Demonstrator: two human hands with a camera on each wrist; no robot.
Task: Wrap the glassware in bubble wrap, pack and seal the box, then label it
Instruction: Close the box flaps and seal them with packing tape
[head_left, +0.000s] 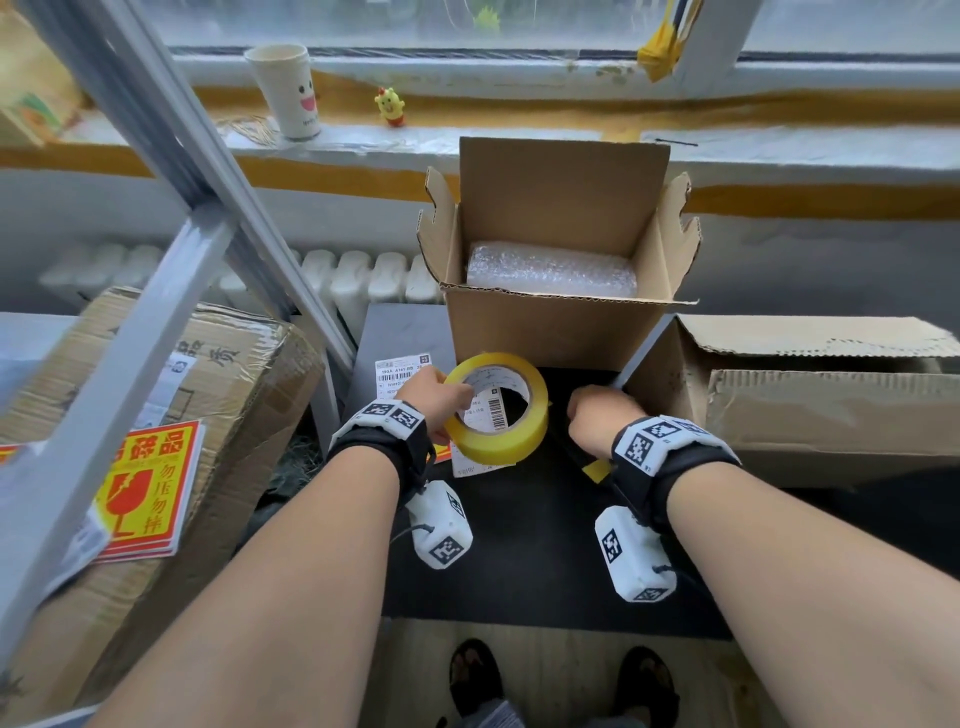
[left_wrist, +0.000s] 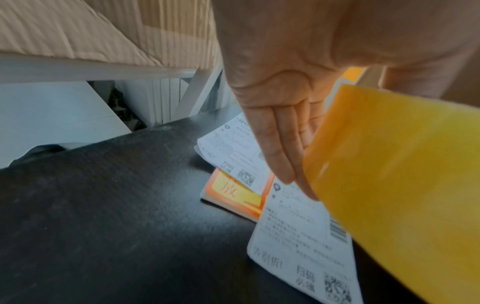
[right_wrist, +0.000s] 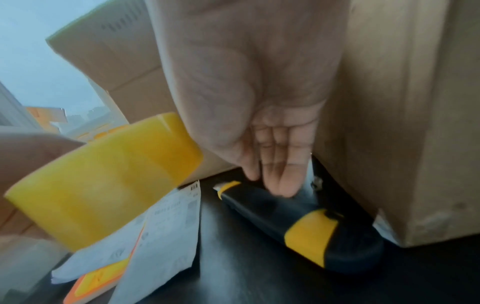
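An open cardboard box (head_left: 524, 332) stands at the far side of the black table (head_left: 519, 551), flaps up. Inside lies the bubble-wrapped glassware (head_left: 550, 270). My left hand (head_left: 441, 400) holds a yellow tape roll (head_left: 496, 410) tilted above the table, fingers (left_wrist: 280, 156) along its outer side (left_wrist: 389, 185). My right hand (head_left: 592, 415) reaches down beside the box's front right corner. Its fingertips (right_wrist: 280, 185) and thumb close on a black and yellow utility knife (right_wrist: 311, 232) lying flat on the table. In the right wrist view the tape roll (right_wrist: 103, 181) hangs to the left.
White shipping labels (left_wrist: 293, 242) and an orange sticker (left_wrist: 233, 195) lie under the tape roll. A taped carton (head_left: 234, 389) with red fragile stickers (head_left: 150, 488) sits left, behind a slanted metal frame (head_left: 156, 270). A torn carton (head_left: 831, 410) stands right. A cup (head_left: 288, 91) is on the sill.
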